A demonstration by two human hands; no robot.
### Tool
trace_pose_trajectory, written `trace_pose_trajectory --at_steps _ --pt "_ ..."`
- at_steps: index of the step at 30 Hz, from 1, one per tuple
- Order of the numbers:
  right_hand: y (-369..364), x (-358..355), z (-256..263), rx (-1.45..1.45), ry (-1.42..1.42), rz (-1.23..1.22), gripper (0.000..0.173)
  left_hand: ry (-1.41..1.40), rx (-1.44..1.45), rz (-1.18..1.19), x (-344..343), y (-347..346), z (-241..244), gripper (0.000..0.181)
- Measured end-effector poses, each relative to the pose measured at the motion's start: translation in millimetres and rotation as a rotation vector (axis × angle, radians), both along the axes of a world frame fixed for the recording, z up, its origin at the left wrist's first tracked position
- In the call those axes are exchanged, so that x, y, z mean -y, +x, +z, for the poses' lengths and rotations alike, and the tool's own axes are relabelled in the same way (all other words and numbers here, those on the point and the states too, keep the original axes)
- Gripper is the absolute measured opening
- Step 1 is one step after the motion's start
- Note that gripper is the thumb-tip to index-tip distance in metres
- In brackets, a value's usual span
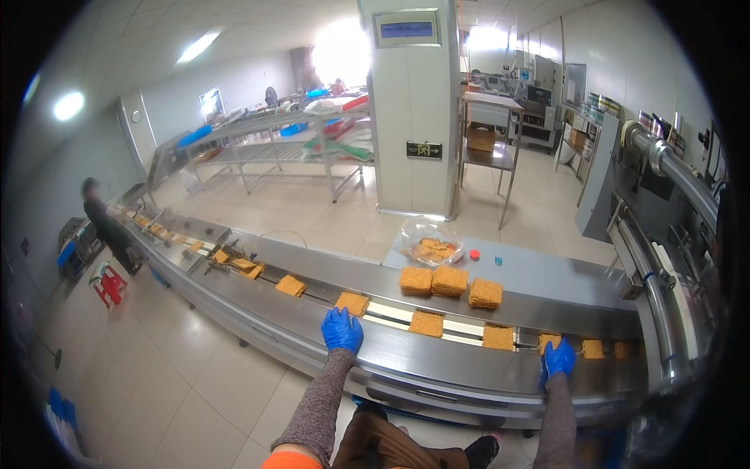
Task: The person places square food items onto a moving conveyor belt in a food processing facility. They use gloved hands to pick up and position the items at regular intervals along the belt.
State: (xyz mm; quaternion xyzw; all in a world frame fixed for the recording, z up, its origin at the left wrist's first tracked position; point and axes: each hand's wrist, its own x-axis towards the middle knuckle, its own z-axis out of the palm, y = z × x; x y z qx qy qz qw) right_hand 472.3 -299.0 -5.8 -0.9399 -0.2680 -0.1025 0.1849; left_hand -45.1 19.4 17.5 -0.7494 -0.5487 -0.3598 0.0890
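Observation:
In a blue glove, my left hand [341, 331] rests its fingertips on the near edge of a stack of square orange-brown crackers [351, 303] in the conveyor channel. My right hand [558, 357], gloved alike, touches the near side of another cracker stack [549, 341] farther right; its finger grip is partly hidden. Between my hands, two more stacks, one left [426, 323] and one right [498, 337], sit on the pale guide rails. Beyond the channel, three taller cracker piles [450, 281] stand on the steel top. Another stack [291, 285] lies left of my left hand.
A clear plastic bag of crackers [433, 251] lies on the grey board [545, 269], beside a red cap [474, 254]. Metal rollers [662, 316] border the right end. A white pillar [413, 117] rises behind. At far left stands a person [108, 225] near a red stool [109, 286].

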Motion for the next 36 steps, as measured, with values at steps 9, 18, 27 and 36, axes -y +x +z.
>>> trace_pose_trajectory --at_steps 9,18,27,36 --pt "-15 -2 31 0.021 -0.094 -0.028 0.072 0.020 -0.011 0.009 -3 0 -6 0.031" --pt "2 4 7 0.119 -0.048 0.070 0.058 0.016 0.016 0.001 1 3 -3 0.033" --pt "-12 -5 26 -0.087 -0.057 -0.121 0.075 -0.133 0.008 -0.015 2 1 4 0.037" --pt "-21 -7 49 -0.134 -0.203 -0.124 0.080 0.056 -0.003 0.014 -1 3 -6 0.032"
